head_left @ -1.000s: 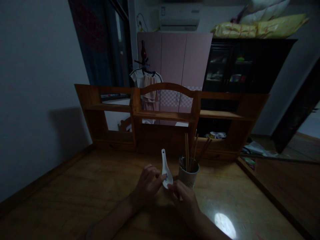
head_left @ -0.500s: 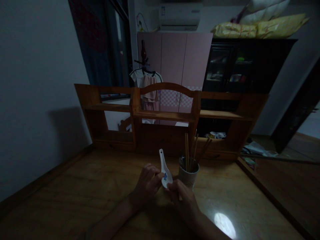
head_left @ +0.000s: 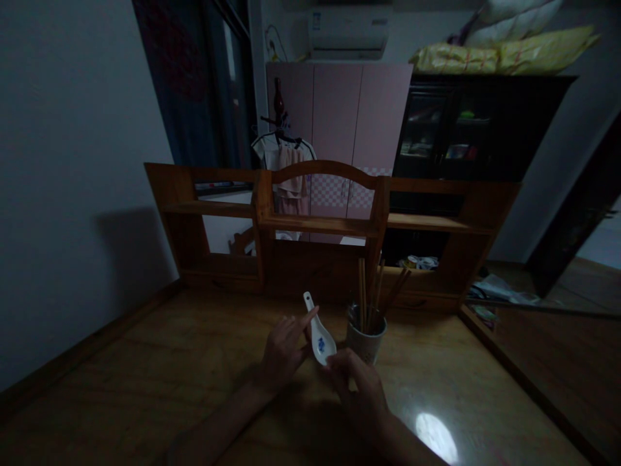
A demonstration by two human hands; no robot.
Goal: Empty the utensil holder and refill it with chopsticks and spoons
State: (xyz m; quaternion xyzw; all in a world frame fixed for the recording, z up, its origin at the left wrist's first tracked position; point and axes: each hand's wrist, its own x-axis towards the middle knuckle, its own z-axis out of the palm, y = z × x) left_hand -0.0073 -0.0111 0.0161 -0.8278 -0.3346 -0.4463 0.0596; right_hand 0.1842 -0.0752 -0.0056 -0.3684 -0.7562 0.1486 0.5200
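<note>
AC (head_left: 348,29) abv pink cab (head_left: 337,116), clothes (head_left: 291,157) in frt.

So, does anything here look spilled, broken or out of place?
Nothing stands out. The white, blue-patterned spoon in the right hand shows no visible damage, and brown wooden sticks lean in a pale round cup. The white oval on the brown wooden tabletop looks like reflected light.

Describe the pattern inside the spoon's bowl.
A blue motif on the white spoon; the head view shows it best.

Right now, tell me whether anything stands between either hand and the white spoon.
Nothing visible does. The right hand pinches the white spoon by its bowl end; the left hand lays a finger across its handle. The cup stands to the right, not between.
</note>
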